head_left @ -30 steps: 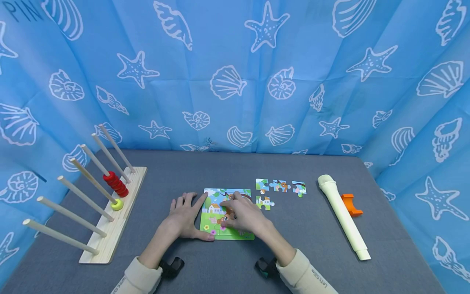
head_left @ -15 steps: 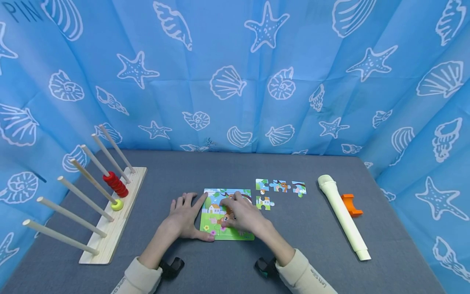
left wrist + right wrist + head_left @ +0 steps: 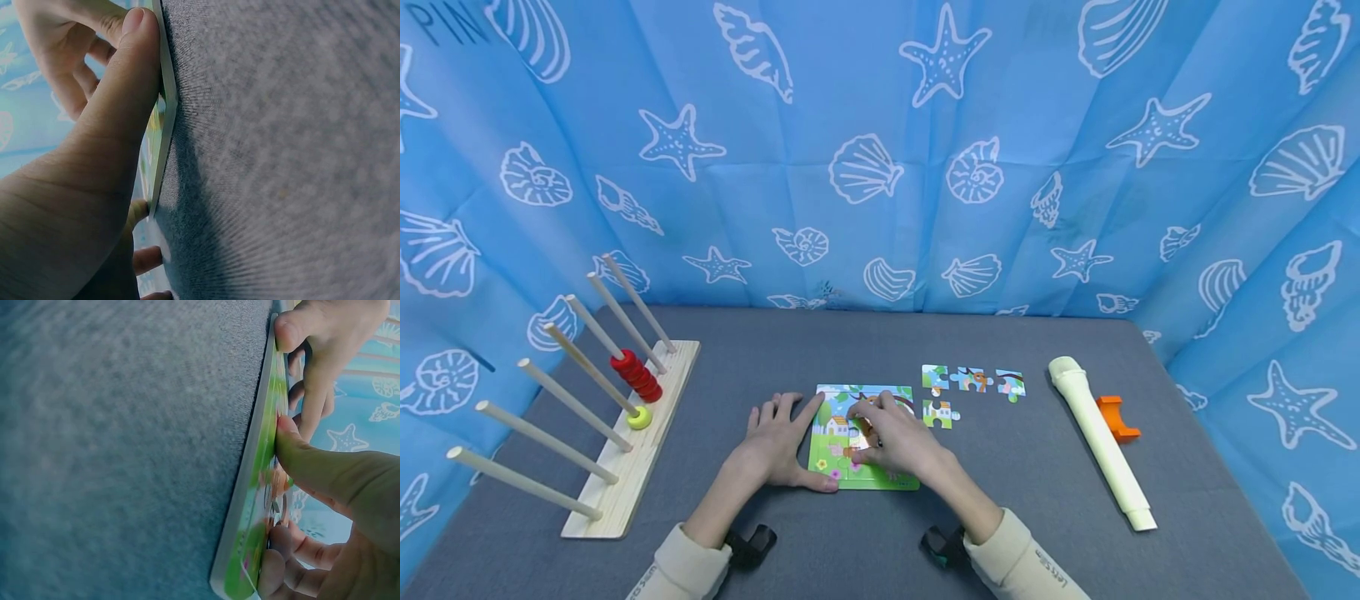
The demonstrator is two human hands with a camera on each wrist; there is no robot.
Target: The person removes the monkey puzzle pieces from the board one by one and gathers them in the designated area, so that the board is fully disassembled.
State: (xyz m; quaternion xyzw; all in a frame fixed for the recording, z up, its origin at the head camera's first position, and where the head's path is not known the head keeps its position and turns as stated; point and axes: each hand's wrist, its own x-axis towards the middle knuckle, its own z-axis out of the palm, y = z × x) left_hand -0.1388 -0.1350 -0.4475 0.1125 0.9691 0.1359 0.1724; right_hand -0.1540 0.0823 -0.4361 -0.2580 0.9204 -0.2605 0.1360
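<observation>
Puzzle board [image 3: 850,483] lies beside four loose pieces [image 3: 973,380], left hand [image 3: 778,444] spread, right hand [image 3: 898,435] pinching one more piece [image 3: 863,437].

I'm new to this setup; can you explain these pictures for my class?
No machine: these are a person's bare left hand and right hand. The wide view comes from a camera on the head, the close ones from each wrist. On the table lie a puzzle, four loose pieces, a cream tube and an orange block; a peg stand holds red rings and a yellow one. The left hand touches the puzzle's edge; the right touches it too, but whether it grips a piece is unclear.
</observation>
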